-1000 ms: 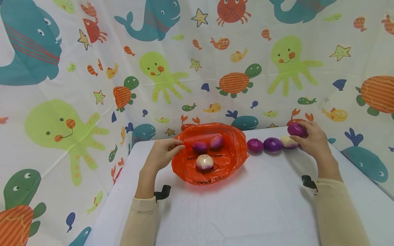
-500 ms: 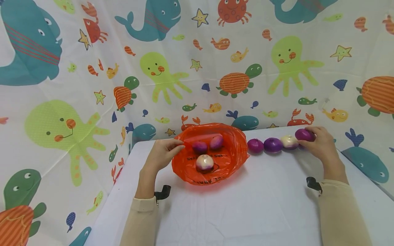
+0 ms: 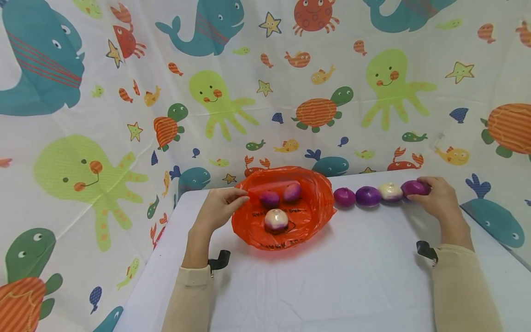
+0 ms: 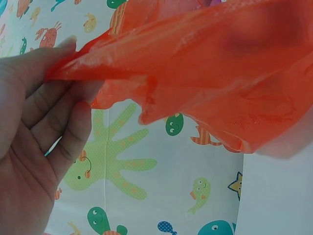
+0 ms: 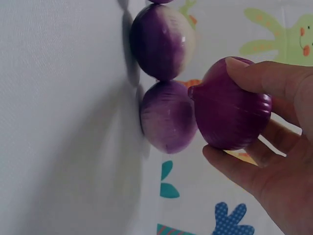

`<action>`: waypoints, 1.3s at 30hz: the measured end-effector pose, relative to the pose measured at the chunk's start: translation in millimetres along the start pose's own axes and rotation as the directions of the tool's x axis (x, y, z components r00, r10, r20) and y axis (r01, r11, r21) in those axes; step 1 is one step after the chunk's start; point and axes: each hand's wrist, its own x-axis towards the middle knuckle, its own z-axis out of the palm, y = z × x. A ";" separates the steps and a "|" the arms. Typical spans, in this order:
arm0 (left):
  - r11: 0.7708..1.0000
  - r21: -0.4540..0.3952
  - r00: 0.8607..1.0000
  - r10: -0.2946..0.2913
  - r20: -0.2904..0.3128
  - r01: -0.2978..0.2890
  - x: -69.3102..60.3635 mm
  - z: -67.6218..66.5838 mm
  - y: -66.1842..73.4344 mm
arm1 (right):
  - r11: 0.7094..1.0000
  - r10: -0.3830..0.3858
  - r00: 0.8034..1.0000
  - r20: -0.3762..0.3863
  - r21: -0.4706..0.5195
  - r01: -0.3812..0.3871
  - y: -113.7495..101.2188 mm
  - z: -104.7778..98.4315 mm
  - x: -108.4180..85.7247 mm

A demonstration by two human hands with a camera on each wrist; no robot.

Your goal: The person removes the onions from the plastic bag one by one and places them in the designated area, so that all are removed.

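At the right end of a row of onions, my right hand (image 3: 440, 196) holds a purple onion (image 5: 232, 105) between thumb and fingers. In the right wrist view it is off the table, close beside a pale purple onion (image 5: 168, 117) and a purple-and-white onion (image 5: 161, 41). The held onion hides part of the row in the head view. My left hand (image 3: 217, 207) pinches the left rim of an open red plastic bag (image 4: 195, 68). Inside the bag lie two purple onions (image 3: 292, 192) and a white-and-purple onion (image 3: 276, 220).
Along the back of the white table (image 3: 323, 286) sit a magenta onion (image 3: 344, 197), a dark purple onion (image 3: 368, 197) and a whitish onion (image 3: 390, 192). Behind the table hangs a curtain (image 3: 265, 124) printed with sea animals.
My right hand has moved right and down with the purple onion, from above the whitish onion to the row's right end. The left hand and the bag stay put.
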 end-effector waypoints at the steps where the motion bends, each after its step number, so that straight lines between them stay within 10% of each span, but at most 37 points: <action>1: 1.000 0.000 1.000 0.001 -0.001 -0.001 0.0 0.1 0.1 | 1.000 0.006 1.000 0.008 0.004 -0.006 1.1 -0.5 -0.2; 28: 1.000 0.005 1.000 -0.006 0.004 0.006 0.5 1.7 -0.4 | 0.997 0.077 0.991 0.109 -0.020 -0.075 14.9 -12.8 -3.1; 39: 1.000 0.008 1.000 0.003 -0.003 -0.003 0.5 2.6 -0.3 | 0.992 0.126 0.954 0.273 -0.029 -0.123 28.6 -22.0 -6.0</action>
